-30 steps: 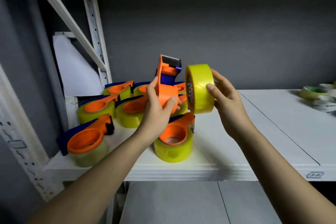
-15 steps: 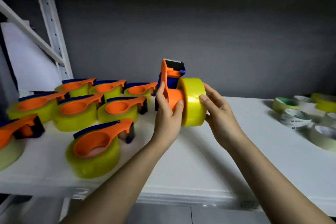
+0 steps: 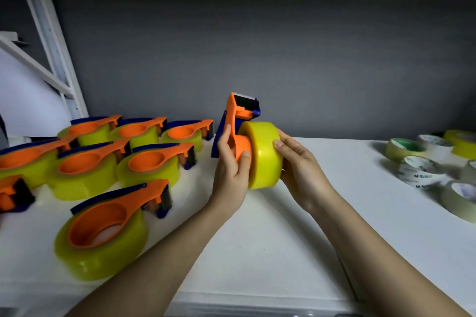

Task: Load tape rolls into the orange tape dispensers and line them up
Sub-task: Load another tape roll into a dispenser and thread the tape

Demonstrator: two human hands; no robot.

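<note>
Left edge: one loaded dispenser [image 3: 13, 194] cut off, only its orange and dark end showing; the dispenser [image 3: 25, 159] behind it also partly out of frame.

Right edge: pale tape roll [image 3: 457, 199] and yellow roll [image 3: 462, 144] both cropped.

Printing on the white roll [image 3: 419, 171]: too small to read.

Held yellow roll [image 3: 264, 154]: far face covered by the right hand [image 3: 300, 171]; the orange hub [image 3: 243, 148] partly behind the left hand [image 3: 231, 171].

Both forearms run out at the bottom edge.

Yellow tape roll [image 3: 264, 154] now seated on the dispenser [image 3: 238, 123].
</note>
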